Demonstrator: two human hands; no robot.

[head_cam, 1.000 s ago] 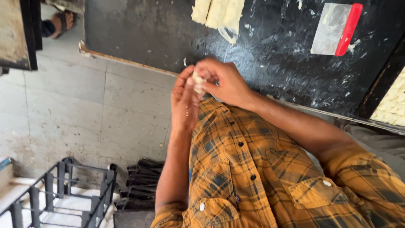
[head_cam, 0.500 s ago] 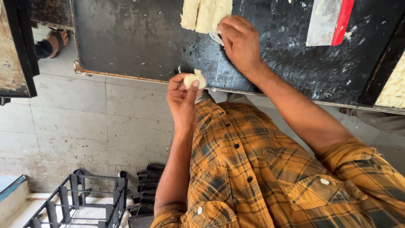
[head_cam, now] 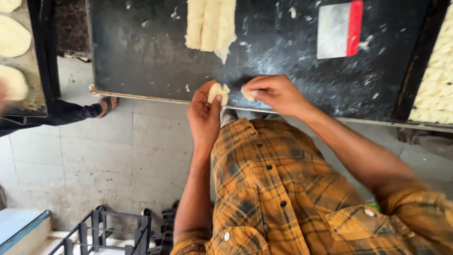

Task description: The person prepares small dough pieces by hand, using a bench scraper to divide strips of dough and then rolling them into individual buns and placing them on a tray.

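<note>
Two hands (head_cam: 204,112) (head_cam: 275,94), two dough pieces (head_cam: 218,92) (head_cam: 248,93)

A small pale dough piece (head_cam: 218,92) sits in the fingers of the left hand (head_cam: 204,113), at the near edge of the dark table (head_cam: 141,56). A second, smaller dough bit (head_cam: 248,93) is pinched under the right hand (head_cam: 276,93), just beside the first one, on the table surface.
</note>
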